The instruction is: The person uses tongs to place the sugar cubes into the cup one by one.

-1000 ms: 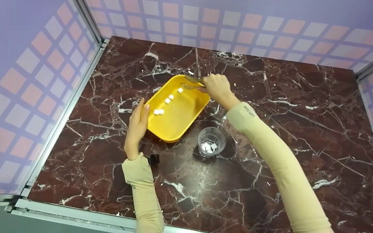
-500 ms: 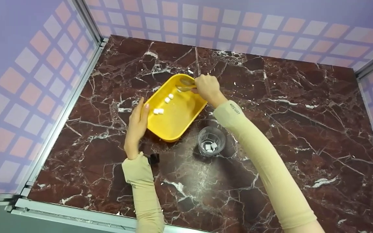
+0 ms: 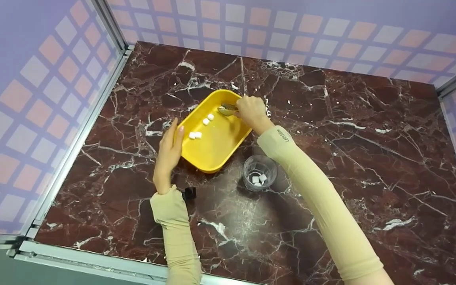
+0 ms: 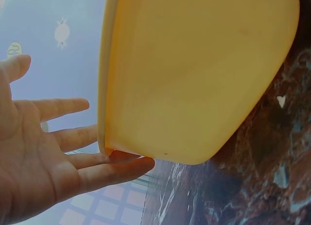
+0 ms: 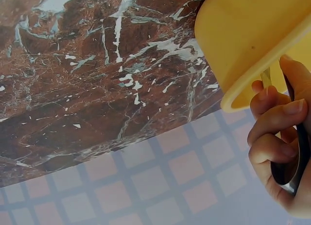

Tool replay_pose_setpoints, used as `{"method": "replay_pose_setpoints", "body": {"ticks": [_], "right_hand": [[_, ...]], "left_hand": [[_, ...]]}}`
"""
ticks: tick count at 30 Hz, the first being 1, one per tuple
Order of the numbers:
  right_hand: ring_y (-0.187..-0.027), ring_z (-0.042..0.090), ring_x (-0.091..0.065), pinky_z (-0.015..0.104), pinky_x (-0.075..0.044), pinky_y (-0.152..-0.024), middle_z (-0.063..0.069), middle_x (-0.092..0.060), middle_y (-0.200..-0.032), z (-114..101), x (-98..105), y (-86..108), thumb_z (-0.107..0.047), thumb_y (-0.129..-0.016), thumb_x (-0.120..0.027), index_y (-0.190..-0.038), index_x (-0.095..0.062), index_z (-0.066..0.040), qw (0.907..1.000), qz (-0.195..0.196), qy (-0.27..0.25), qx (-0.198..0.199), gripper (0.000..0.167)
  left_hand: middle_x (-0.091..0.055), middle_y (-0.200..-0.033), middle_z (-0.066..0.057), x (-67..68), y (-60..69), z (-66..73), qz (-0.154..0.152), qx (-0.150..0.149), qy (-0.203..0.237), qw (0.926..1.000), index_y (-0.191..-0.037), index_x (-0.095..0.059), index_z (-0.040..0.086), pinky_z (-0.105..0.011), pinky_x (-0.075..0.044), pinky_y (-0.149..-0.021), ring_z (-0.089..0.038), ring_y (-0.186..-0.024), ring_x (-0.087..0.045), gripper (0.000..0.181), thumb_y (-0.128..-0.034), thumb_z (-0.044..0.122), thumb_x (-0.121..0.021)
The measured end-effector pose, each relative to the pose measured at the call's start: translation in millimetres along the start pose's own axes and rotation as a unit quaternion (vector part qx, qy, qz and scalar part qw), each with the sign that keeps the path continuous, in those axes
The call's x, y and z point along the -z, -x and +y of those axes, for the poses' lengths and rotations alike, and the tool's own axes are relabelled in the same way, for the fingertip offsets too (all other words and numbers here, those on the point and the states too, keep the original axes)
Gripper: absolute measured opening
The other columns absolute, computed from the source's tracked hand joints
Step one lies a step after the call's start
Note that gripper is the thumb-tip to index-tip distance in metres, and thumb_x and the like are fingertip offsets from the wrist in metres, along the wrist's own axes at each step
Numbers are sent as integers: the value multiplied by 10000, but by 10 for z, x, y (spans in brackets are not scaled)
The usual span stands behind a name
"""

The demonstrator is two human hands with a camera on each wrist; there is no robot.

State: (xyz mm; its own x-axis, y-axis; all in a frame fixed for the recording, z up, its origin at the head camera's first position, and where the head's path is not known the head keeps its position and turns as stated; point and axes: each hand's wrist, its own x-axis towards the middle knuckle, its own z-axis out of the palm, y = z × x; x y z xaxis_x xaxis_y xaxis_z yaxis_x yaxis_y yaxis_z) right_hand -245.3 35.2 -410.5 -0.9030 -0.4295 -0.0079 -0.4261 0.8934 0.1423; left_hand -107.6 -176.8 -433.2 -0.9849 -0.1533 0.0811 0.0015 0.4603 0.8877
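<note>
Right fingers (image 5: 274,122) grip tongs (image 3: 225,112); tips have drawn together just ahead, so probably a pinch, catch unclear. Left fingers (image 4: 116,172) straight at tray (image 3: 212,146) edge. White pieces (image 3: 211,116) lie between.

Marbled tabletop (image 3: 390,158) — checked wall (image 3: 275,31) — rail (image 3: 93,264), perhaps metal.

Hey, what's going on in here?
A person is working with tongs in their right hand, the tips down inside a yellow tub. Their left hand rests against the tub's side. Four small white pieces lie plainly visible in the tub; whether the tongs grip another is hard to tell. A few more sit in a clear cup nearby.
</note>
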Motion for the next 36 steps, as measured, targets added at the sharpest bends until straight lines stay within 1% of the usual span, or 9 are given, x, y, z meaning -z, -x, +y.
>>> {"method": "replay_pose_setpoints", "body": {"ticks": [4, 11, 16, 20, 25, 28, 32, 36], "right_hand": [[-751, 326, -640, 436, -539, -628, 143, -672, -892, 12, 3, 8, -392, -813, -611, -828, -671, -48, 10000, -1, -76, 17, 350], [-733, 320, -640, 437, -539, -611, 135, -673, -877, 28, 50, 33, -422, -817, -593, -803, -666, -52, 9999, 26, -94, 54, 378], [-728, 323, -640, 436, -538, -602, 138, -676, -861, 41, 109, 66, -435, -807, -600, -820, -669, -45, 9997, 153, -132, 142, 396], [-722, 325, -638, 440, -536, -598, 143, -675, -855, 80, 179, 112, -435, -800, -609, -833, -666, -42, 9993, 258, -206, 158, 399], [-706, 322, -624, 438, -533, -601, 154, -666, -841, 181, 268, 177, -441, -810, -594, -802, -644, -38, 9991, 211, -355, 122, 406], [-694, 332, -623, 448, -531, -594, 161, -668, -828, 263, 308, 220, -446, -807, -595, -775, -645, -39, 9987, 264, -428, 87, 411], [-687, 339, -618, 457, -526, -591, 170, -667, -831, 378, 384, 291, -445, -811, -590, -826, -674, -54, 9981, 296, -533, 114, 400], [-654, 312, -603, 435, -520, -566, 150, -666, -805, 483, 486, 382, -447, -838, -554, -917, -689, -103, 9970, 262, -698, 186, 378]], "left_hand": [[-357, -1399, -179, -4, -6, -1, -5, -23, -23, 10000, -1394, -289, 59, -410, -243, -1104, -309, -1291, -333, 491, -964, 283, -362], [-374, -1385, -187, -3, -2, 2, 28, -67, -55, 10000, -1387, -296, 40, -403, -251, -1101, -310, -1279, -348, 483, -964, 261, -371], [-365, -1390, -190, -10, -7, -1, 44, -112, -49, 9999, -1384, -296, 26, -407, -240, -1106, -315, -1287, -336, 479, -964, 244, -374], [-365, -1393, -185, -14, -10, -1, 42, -62, -15, 10000, -1384, -299, 32, -410, -238, -1106, -312, -1290, -335, 478, -964, 249, -372], [-371, -1385, -190, -4, -7, 14, 16, 10, -17, 10000, -1390, -294, 47, -421, -242, -1103, -315, -1286, -339, 482, -964, 258, -371], [-370, -1386, -188, -1, -4, 24, 0, 32, -52, 10000, -1393, -291, 59, -423, -242, -1103, -315, -1287, -337, 485, -964, 269, -369], [-353, -1400, -183, -2, -4, 27, -29, 37, -54, 10000, -1396, -286, 60, -419, -232, -1108, -313, -1298, -321, 490, -963, 276, -369], [-343, -1407, -182, -4, -7, 20, -44, 20, -57, 10000, -1396, -281, 54, -412, -226, -1112, -311, -1304, -312, 491, -965, 274, -365]]}}
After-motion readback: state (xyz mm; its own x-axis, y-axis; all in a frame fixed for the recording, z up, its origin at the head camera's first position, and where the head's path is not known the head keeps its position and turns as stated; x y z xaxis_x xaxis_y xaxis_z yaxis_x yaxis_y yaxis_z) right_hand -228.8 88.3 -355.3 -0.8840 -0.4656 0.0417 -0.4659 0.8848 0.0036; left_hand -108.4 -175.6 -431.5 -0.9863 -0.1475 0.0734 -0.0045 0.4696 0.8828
